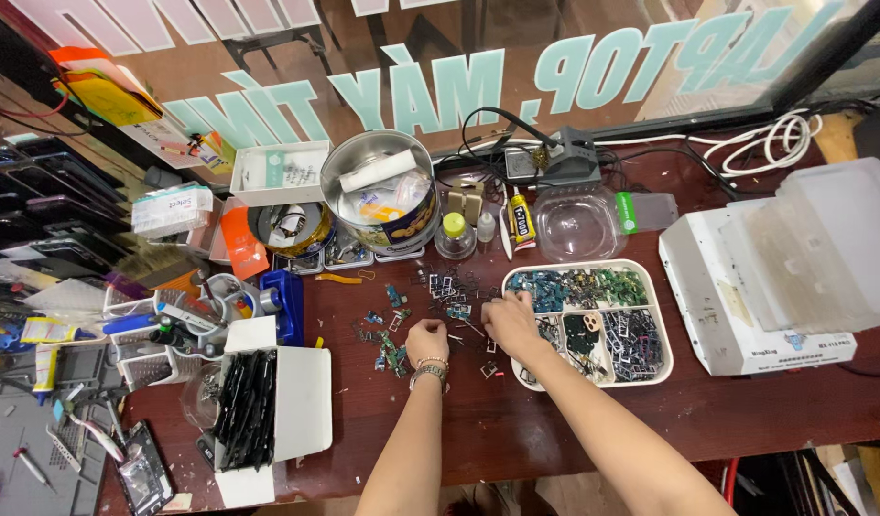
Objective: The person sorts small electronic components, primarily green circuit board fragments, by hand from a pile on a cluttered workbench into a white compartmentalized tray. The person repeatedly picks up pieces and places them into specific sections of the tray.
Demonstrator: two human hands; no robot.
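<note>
Small scattered parts (430,296) are pinched by the right hand (510,320) beside the divided tray (593,377) (for sorting, seemingly); the left hand (426,340) is clenched.

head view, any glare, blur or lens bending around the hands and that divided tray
Head view: sharp and evenly lit around the left hand and right hand, with only soft shadows under them; the white divided plastic tray shows no glare; the clear plastic dome lid and round steel tin catch soft highlights; the dark red wooden table edge bows from wide-angle distortion.
</note>
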